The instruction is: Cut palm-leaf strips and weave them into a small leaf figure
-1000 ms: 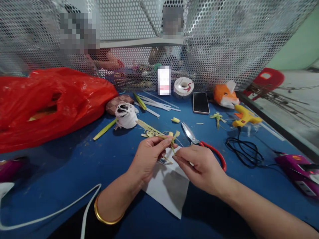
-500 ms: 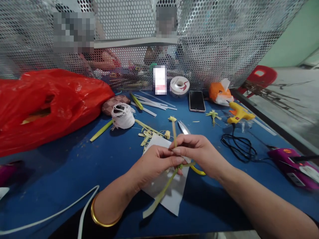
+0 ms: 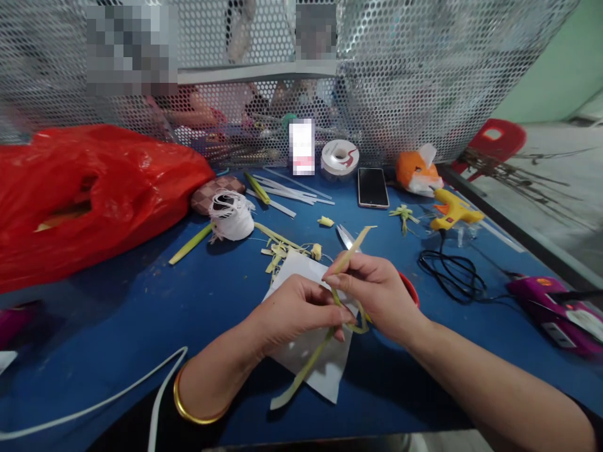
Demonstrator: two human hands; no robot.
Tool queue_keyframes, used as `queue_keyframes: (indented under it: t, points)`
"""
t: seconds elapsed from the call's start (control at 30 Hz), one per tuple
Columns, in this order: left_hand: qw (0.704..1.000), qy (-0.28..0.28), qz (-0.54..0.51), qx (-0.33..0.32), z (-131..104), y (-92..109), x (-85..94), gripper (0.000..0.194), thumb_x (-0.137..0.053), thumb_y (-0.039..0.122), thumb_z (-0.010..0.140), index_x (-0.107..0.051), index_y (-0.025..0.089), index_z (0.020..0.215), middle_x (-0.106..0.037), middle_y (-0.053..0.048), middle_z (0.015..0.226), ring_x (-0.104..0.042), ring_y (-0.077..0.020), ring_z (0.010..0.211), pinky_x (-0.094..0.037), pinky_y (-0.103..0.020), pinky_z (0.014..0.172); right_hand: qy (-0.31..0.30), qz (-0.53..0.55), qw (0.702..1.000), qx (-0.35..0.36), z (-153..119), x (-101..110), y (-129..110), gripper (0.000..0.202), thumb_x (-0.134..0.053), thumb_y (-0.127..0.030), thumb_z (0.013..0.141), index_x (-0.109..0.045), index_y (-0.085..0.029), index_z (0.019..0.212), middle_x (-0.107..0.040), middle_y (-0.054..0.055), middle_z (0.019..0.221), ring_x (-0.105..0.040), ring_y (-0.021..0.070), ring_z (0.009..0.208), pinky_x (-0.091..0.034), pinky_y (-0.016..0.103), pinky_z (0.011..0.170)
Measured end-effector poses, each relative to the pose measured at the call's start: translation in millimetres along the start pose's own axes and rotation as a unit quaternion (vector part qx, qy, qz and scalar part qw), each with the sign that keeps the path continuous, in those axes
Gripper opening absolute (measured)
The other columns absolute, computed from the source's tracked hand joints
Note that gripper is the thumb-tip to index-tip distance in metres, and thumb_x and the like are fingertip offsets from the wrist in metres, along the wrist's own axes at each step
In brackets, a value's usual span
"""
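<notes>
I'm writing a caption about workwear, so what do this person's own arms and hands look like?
The left hand and right hand are ungloved. A smooth, rounded gold bangle circles the left forearm below a black sleeve. The right forearm is bare up to a dark sleeve edge.

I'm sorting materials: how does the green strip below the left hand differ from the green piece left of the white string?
The green strip curves at its end; the green piece is straight. The green strip extends from the left hand; the green piece lies on the table. Both look yellow-green.
</notes>
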State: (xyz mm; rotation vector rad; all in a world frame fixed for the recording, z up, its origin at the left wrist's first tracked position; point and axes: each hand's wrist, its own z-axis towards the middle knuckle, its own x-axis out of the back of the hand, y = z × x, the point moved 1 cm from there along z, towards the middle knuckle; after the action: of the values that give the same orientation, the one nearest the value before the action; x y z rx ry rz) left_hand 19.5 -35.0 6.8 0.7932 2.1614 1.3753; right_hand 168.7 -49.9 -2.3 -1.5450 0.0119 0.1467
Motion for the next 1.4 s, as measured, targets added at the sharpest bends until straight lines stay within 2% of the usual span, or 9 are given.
queue_keyframes:
  t: [0.17, 0.27, 0.43, 0.63, 0.83, 1.03, 1.2, 1.3, 1.4]
  points:
    - [1.000, -0.006, -0.007, -0.005, 1, -1, -1.1, 0.016, -0.072, 0.030, 0.073, -0.075, 0.018, 0.063, -0.069, -0.004, 0.061, -0.057, -0.0135, 0.062, -0.042, -0.026, 0.066, 0.018, -0.033, 0.999, 0.004, 2, 1, 2, 0.013, -0.071, -0.028, 0.075, -0.067, -0.018, 0.068, -0.064, 0.000, 0.066, -0.057, 0.0121, 0.061, -0.047, 0.024, 0.056]
    - [0.999, 0.024, -0.034, -0.020, 3, -2, 2.3, 0.022, -0.069, 0.038, 0.077, -0.078, 0.017, 0.072, -0.070, -0.005, 0.065, -0.044, -0.0094, 0.052, -0.032, -0.024, 0.053, 0.025, -0.054, 0.998, -0.007, 7, 6, -1, 0.019, -0.064, -0.035, 0.082, -0.072, -0.018, 0.080, -0.068, 0.002, 0.073, -0.060, 0.0134, 0.067, -0.050, 0.026, 0.064]
    - [0.987, 0.071, -0.118, -0.076, 4, 2, 14.7, 0.037, -0.055, 0.047, 0.087, -0.077, 0.017, 0.088, -0.071, -0.007, 0.073, -0.035, -0.0078, 0.051, -0.020, -0.025, 0.049, -0.042, -0.084, 0.996, -0.011, 10, 12, -12, 0.036, -0.050, -0.045, 0.092, -0.073, -0.018, 0.089, -0.071, 0.005, 0.075, -0.063, 0.0154, 0.071, -0.051, 0.029, 0.069]
    - [0.980, 0.142, -0.114, -0.077, 3, 4, 19.8, 0.023, -0.072, 0.039, 0.076, -0.075, 0.016, 0.075, -0.068, -0.003, 0.069, -0.033, -0.0067, 0.051, -0.020, -0.024, 0.048, -0.055, -0.208, 0.975, 0.055, 8, 15, -13, 0.013, -0.065, -0.030, 0.084, -0.071, -0.020, 0.080, -0.070, 0.000, 0.072, -0.062, 0.0146, 0.068, -0.047, 0.026, 0.064]
    - [0.979, 0.176, -0.071, -0.071, 4, 4, 15.6, 0.024, -0.072, 0.036, 0.075, -0.070, 0.015, 0.063, -0.067, -0.001, 0.062, -0.029, -0.0059, 0.048, -0.024, -0.023, 0.049, -0.003, -0.366, 0.917, 0.158, 4, 17, -9, 0.018, -0.058, -0.026, 0.090, -0.063, -0.019, 0.074, -0.062, -0.001, 0.066, -0.054, 0.0125, 0.063, -0.040, 0.024, 0.059]
    - [0.974, 0.196, -0.082, -0.077, 6, 2, 15.0, 0.022, -0.070, 0.033, 0.078, -0.071, 0.015, 0.066, -0.070, -0.003, 0.068, -0.041, -0.0054, 0.049, -0.026, -0.021, 0.048, 0.017, -0.415, 0.889, 0.194, 3, 16, -8, 0.017, -0.052, -0.023, 0.093, -0.060, -0.019, 0.078, -0.061, 0.000, 0.070, -0.056, 0.0142, 0.067, -0.040, 0.026, 0.062]
    - [0.958, 0.207, -0.186, -0.069, 6, 2, 16.6, 0.022, -0.071, 0.036, 0.078, -0.074, 0.017, 0.088, -0.074, -0.007, 0.086, -0.061, -0.0088, 0.063, -0.019, -0.018, 0.043, 0.094, -0.391, 0.885, 0.234, 5, 18, -8, 0.015, -0.050, -0.021, 0.094, -0.063, -0.021, 0.100, -0.064, 0.007, 0.101, -0.059, 0.0201, 0.095, -0.044, 0.032, 0.081]
    - [0.940, 0.225, -0.243, -0.082, 6, 4, 17.4, 0.020, -0.073, 0.028, 0.077, -0.074, 0.018, 0.093, -0.075, -0.007, 0.091, -0.066, -0.0109, 0.074, -0.020, -0.016, 0.043, 0.174, -0.337, 0.906, 0.190, 6, 19, -7, 0.010, -0.055, -0.026, 0.090, -0.063, -0.021, 0.090, -0.063, 0.004, 0.085, -0.059, 0.0185, 0.081, -0.045, 0.030, 0.073]
    - [0.918, 0.246, -0.288, -0.118, 7, 4, 16.2, 0.018, -0.075, 0.023, 0.074, -0.073, 0.017, 0.091, -0.076, -0.006, 0.089, -0.067, -0.0107, 0.078, -0.021, -0.013, 0.041, 0.117, -0.204, 0.970, 0.062, 6, 12, -1, 0.018, -0.057, -0.033, 0.088, -0.060, -0.019, 0.077, -0.059, 0.000, 0.065, -0.054, 0.0142, 0.060, -0.043, 0.026, 0.057]
